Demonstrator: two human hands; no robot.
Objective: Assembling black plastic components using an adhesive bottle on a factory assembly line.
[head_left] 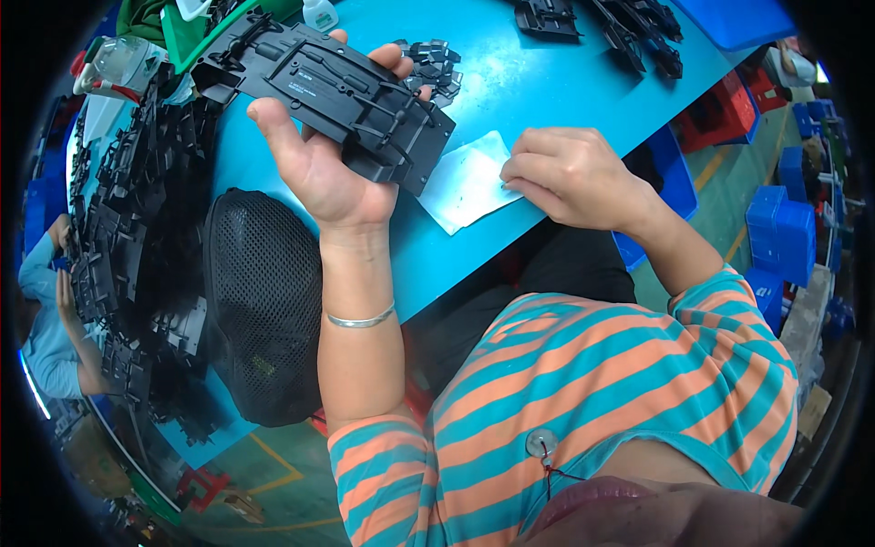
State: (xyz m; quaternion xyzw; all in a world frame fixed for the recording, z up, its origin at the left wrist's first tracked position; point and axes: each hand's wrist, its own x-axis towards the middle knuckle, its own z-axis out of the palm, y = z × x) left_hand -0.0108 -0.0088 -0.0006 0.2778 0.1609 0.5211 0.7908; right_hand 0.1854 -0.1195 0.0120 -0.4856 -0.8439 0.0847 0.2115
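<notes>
My left hand (pixel 333 187) is raised palm up over the table, its fingers and thumb round a black plastic toy-car chassis (pixel 319 87). The chassis is tilted, with moulded bars and recesses on its upturned face. My right hand (pixel 574 173) is at the edge of a white sheet (pixel 460 187) on the blue table. Its thumb and fingertips are pinched together; whatever is between them is too small or hidden to name. A few tiny dark specks lie on the sheet. Small black parts (pixel 433 68) are heaped just behind my left fingers.
A large heap of black plastic parts (pixel 137 228) covers the left side, beside a black mesh bag (pixel 260 310). More black parts (pixel 638 36) and a blue bin (pixel 738 18) are at the far right. Another person's hands (pixel 64 292) are beyond the heap. A white bottle (pixel 319 14) stands behind.
</notes>
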